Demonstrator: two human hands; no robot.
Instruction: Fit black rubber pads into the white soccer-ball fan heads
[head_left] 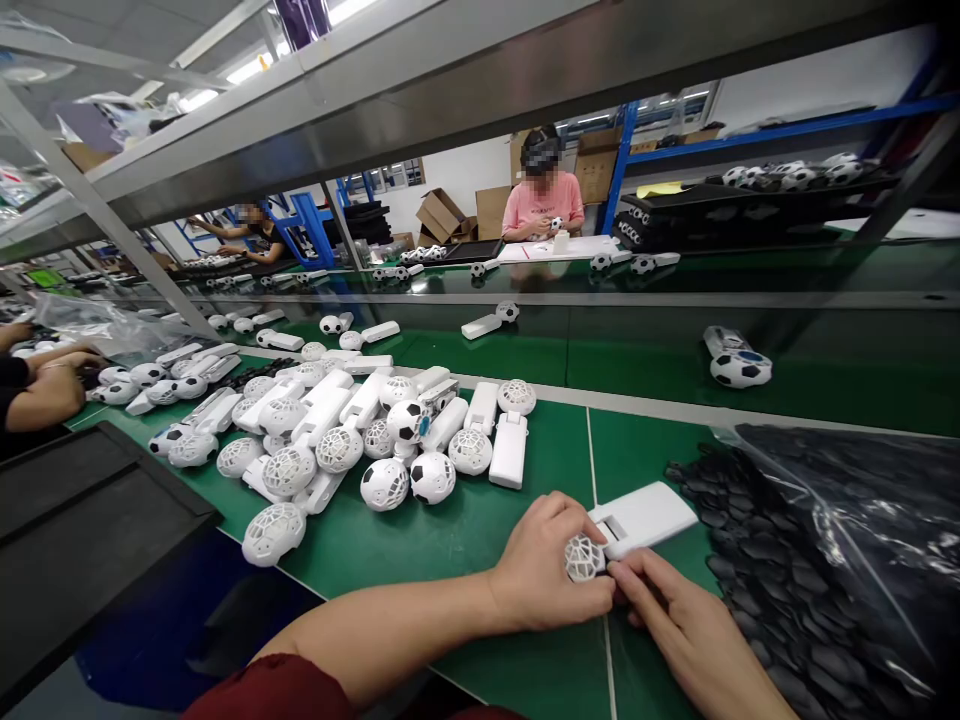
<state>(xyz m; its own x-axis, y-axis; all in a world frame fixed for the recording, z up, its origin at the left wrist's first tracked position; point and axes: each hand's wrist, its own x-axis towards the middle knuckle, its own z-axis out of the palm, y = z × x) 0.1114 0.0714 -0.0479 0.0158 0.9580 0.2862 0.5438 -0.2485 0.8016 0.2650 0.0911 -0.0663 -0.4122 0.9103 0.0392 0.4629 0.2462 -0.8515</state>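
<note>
My left hand (551, 565) is closed round the slotted white ball-shaped head (583, 558) of a white device, low on the green table. Its flat white handle (649, 518) points up and right. Against the lower right side of the head, my right hand (664, 600) has its thumb and fingers pinched together; a small dark piece shows at the fingertips, mostly hidden. Several white slotted balls and handles (289, 470) are heaped on the left, among them some balls with black football patches (433, 478).
A pile of black leaf-shaped pieces (795, 590) in a clear bag (877, 520) lies on the right. A dark green belt (615, 350) crosses behind, carrying a football device (740, 367). Black trays (90, 520) stand at left. A person in pink (544, 205) sits opposite; a person's arm (52, 390) reaches in at left.
</note>
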